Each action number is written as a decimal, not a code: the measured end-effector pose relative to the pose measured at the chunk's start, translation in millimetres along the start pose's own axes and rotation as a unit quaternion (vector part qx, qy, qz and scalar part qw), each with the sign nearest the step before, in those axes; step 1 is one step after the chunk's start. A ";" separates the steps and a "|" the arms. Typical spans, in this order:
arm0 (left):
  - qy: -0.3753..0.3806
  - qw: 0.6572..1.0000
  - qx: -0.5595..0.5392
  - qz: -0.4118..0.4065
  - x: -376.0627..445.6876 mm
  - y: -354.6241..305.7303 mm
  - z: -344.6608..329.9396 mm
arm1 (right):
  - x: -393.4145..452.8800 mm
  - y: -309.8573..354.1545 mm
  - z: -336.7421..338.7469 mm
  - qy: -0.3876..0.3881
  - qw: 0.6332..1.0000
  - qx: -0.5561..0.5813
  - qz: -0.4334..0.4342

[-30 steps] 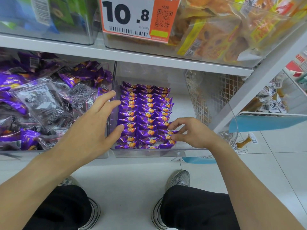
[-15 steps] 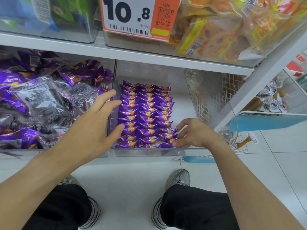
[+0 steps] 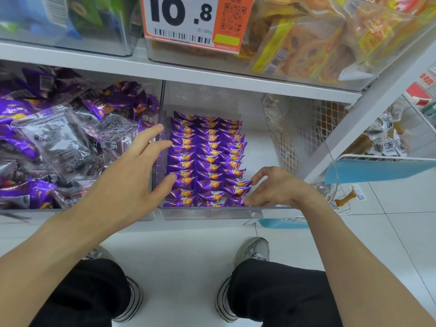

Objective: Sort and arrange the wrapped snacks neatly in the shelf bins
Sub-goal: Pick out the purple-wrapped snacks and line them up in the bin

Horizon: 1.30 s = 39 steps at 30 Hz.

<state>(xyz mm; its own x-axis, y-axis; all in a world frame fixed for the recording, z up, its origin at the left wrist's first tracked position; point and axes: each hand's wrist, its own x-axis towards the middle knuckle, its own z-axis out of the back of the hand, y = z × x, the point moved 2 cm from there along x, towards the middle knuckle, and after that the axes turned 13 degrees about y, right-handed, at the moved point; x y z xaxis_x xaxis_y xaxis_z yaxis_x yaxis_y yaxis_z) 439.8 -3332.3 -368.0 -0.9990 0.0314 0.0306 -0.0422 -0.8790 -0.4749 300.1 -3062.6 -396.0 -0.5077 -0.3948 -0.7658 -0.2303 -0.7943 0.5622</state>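
Note:
Small purple wrapped snacks [image 3: 207, 159] with an orange picture lie in three neat rows inside a clear shelf bin [image 3: 212, 212] on the lower shelf. My left hand [image 3: 132, 175] rests flat against the bin's left wall, fingers straight, thumb touching the left row near the front. My right hand [image 3: 273, 187] is inside the bin at the front right. Its loosely bent fingertips touch the ends of the nearest snacks in the right row. A clear bin to the left [image 3: 77, 214] holds a loose heap of purple and clear-wrapped snacks [image 3: 59, 142].
The white shelf board [image 3: 188, 72] hangs low above the bins, with a 10.8 price tag [image 3: 188, 20] and bins of yellow snack packs [image 3: 306, 43] above. A wire mesh basket [image 3: 302, 128] stands right of the bin. My knees and shoes are on the white tiled floor [image 3: 184, 260].
My right hand has dropped lower into the bin's front right corner and its fingers have spread against the nearest snacks. My left hand has barely moved.

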 end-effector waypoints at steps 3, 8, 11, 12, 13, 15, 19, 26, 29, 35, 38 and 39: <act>0.000 1.000 -0.004 0.001 -0.6 0.6 -0.3 | 0.4 0.3 1.3 -0.009 0.998 -0.056 -0.006; 0.009 1.000 -0.029 -0.004 -1.4 5.2 3.1 | -10.2 8.5 10.7 -0.044 0.997 -0.056 -0.029; -0.001 0.998 -0.059 -0.012 -4.9 10.0 10.3 | -26.3 26.4 10.9 -0.160 0.980 -0.117 0.027; -0.008 0.998 -0.063 -0.010 -6.8 11.9 13.7 | -32.1 35.6 5.2 -0.201 0.969 -0.117 0.080; -0.014 0.998 -0.062 -0.003 -9.0 14.0 18.0 | -38.7 47.0 -5.0 -0.230 0.958 -0.099 0.142; -0.024 0.999 -0.044 0.006 -14.1 20.7 27.2 | -50.9 73.0 -35.8 -0.225 0.938 -0.047 0.261; -0.032 0.999 0.016 0.025 -25.6 50.0 50.9 | -59.1 128.1 -104.0 -0.114 0.914 -0.096 0.378; -0.001 0.983 0.130 0.133 -62.7 135.4 72.3 | -1.9 221.1 -160.3 -0.082 0.843 -0.370 0.381; 0.001 0.984 0.102 0.149 -73.6 149.5 70.9 | 33.1 242.6 -168.4 -0.085 0.837 -0.427 0.332; -0.078 0.988 -0.031 0.128 -73.4 156.9 80.4 | 65.6 265.8 -176.1 -0.227 0.853 -0.341 0.323; -0.185 0.973 -0.044 0.130 -74.4 158.1 89.3 | 74.7 260.9 -160.4 -0.293 0.831 -0.393 0.260; -0.209 0.968 -0.041 0.130 -74.2 158.3 91.0 | 78.5 258.5 -156.2 -0.286 0.833 -0.403 0.249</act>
<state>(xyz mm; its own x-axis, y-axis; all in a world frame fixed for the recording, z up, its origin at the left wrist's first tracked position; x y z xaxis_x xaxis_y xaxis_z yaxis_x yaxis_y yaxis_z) 508.4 -3517.0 -365.5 -0.8847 -0.3958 0.2464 0.1914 -0.7902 -0.5821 330.3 -3371.1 -359.6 -0.7389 -0.6670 -0.0961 0.6427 -0.7404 0.1971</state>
